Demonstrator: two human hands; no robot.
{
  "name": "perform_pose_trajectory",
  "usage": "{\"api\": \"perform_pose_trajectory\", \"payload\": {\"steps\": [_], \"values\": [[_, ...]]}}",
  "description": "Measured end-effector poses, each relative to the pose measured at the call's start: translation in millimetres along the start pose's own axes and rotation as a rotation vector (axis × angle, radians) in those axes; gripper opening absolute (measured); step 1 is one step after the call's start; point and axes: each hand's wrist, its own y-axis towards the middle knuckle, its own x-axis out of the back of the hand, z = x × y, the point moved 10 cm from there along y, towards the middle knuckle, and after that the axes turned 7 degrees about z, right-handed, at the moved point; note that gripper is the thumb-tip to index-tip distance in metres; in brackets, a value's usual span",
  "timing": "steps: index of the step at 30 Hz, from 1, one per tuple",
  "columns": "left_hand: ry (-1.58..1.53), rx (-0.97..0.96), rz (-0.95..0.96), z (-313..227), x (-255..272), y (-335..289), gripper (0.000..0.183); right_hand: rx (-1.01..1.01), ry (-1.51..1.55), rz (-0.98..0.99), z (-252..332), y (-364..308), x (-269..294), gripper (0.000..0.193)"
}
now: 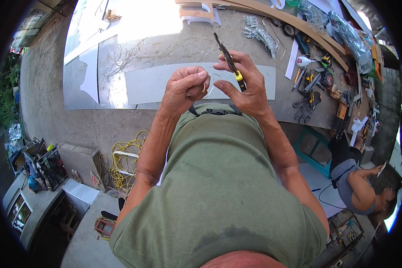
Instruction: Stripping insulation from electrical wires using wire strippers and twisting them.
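Note:
My left hand [186,88] is closed in a fist above the near edge of the worktable, and a thin pale sliver shows by its fingers. What lies inside the fist is hidden. Close by on the right, my right hand [244,85] grips a slim black-and-yellow hand tool [230,61], its dark tip pointing up and away; its exact kind is unclear. The right thumb and fingertips are apart around the gap towards the left fist. Beneath both hands lies a long pale grey sheet strip [152,85], with thin curled offcuts near its middle.
Brown strips [295,27] curve across the table's far right. Hand tools [315,80], a dark glove [303,110] and a bundle of pale cord [262,39] lie on the right. A person [359,183] sits low at right, near a green stool [315,154]. Yellow cable [120,163] coils on the floor at left.

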Motion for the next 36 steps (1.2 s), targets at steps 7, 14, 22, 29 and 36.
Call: {"api": "perform_pose_trajectory", "payload": {"steps": [7,14,22,29,36], "values": [[-0.012,0.087,0.001,14.2,1.4,0.0,0.025,-0.051,0.021,0.002,-3.8,-1.5,-2.5,0.021],[0.102,0.109,0.018,12.3,2.3,-0.4,0.022,-0.083,0.029,0.054,-11.3,-6.8,-8.1,0.016],[0.793,-0.074,-0.124,-18.8,9.9,-3.4,0.010,-0.393,0.344,0.117,-52.4,-27.1,-19.5,0.022],[1.068,-0.307,-0.158,-38.7,-1.8,-11.9,0.010,-0.580,0.607,0.105,-77.9,-44.9,-30.5,0.018],[1.082,-0.337,-0.203,-55.8,9.6,-20.7,0.009,-0.559,0.464,0.030,-77.5,-47.7,-14.6,0.017]]}}
